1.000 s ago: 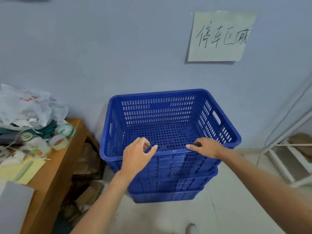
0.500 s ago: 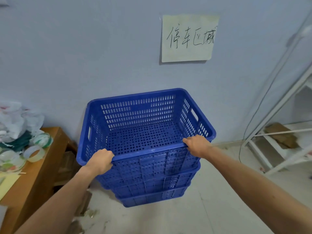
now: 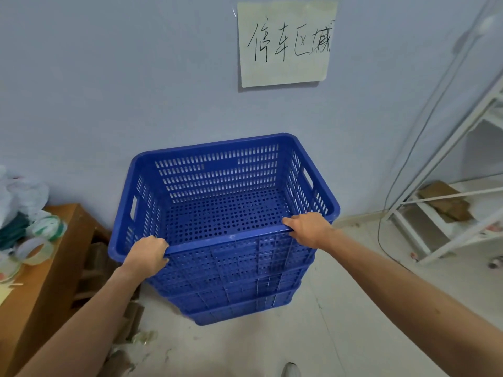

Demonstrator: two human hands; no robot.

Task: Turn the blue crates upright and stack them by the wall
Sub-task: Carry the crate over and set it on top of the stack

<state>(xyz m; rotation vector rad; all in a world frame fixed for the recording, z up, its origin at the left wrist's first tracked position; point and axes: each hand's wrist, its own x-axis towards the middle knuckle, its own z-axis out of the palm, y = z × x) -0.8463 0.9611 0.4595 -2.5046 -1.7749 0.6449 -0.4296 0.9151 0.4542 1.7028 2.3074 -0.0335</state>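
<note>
A stack of blue perforated crates point(image 3: 239, 295) stands upright on the floor against the pale wall, nested one inside another. The top crate point(image 3: 217, 156) is empty, its open side up. My left hand point(image 3: 148, 255) is closed over the near rim toward its left corner. My right hand point(image 3: 309, 228) grips the same near rim close to the right corner. Both forearms reach in from the bottom of the view.
A wooden table point(image 3: 40, 289) on the left carries tape rolls point(image 3: 35, 248) and plastic bags. Cardboard scraps point(image 3: 128, 322) lie on the floor beside it. A white metal rack point(image 3: 446, 227) with a cable stands at the right. A handwritten paper sign point(image 3: 284, 42) hangs on the wall.
My hands spread apart from the middle of the near rim to its two corners and closed on it. The view shifted, so the stack sits more to the middle.
</note>
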